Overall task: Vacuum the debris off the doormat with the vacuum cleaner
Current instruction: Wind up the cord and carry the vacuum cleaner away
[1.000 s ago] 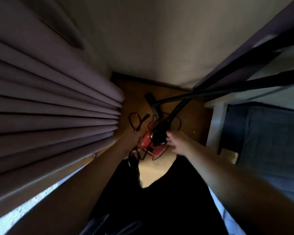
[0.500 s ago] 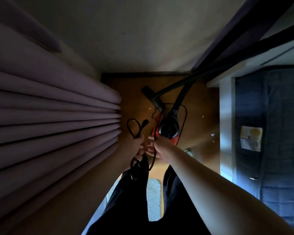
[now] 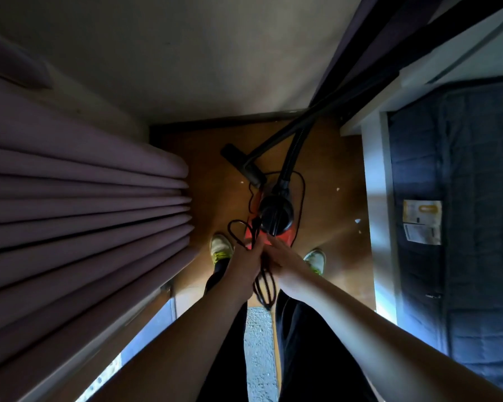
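Left hand grips the looped power cord; right hand, fingers extended, touches it. Vacuum cleaner stands on the floor ahead; doormat between the legs. Risk: trailing loops snagging a shoe.

Vacuum cleaner at frame centre on floor; floor nozzle just above-left of it. Curtain fills left; mattress far right.
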{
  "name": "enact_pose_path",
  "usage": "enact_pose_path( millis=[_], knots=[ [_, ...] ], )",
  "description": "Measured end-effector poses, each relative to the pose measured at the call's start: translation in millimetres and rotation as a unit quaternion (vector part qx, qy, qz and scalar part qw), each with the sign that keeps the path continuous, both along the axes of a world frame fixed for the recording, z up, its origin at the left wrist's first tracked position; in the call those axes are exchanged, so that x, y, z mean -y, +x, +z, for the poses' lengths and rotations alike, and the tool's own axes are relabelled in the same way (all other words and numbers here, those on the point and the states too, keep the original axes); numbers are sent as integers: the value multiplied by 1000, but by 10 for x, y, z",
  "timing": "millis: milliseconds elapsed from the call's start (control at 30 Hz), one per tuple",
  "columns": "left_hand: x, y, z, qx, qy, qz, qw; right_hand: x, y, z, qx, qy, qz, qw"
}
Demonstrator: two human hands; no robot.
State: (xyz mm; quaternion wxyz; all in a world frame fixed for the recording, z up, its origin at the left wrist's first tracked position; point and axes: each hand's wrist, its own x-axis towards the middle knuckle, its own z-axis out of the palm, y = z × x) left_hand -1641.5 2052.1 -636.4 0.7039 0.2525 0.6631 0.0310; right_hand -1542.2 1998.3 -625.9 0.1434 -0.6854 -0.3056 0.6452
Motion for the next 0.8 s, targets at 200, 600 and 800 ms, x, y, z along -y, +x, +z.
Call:
enact_pose_path(
  millis=[200, 600, 800],
  knots=[
    [-216, -182, -53, -48, 107, -215, 969, 26, 290, -90, 11, -11, -165, 986],
    [-660, -464, -395, 53, 224, -316, 921, -753, 118, -1209, 71, -51, -97, 992],
    [-690, -464, -555, 47, 253, -219, 941, -711, 71, -1412, 52, -52, -164, 984]
  ],
)
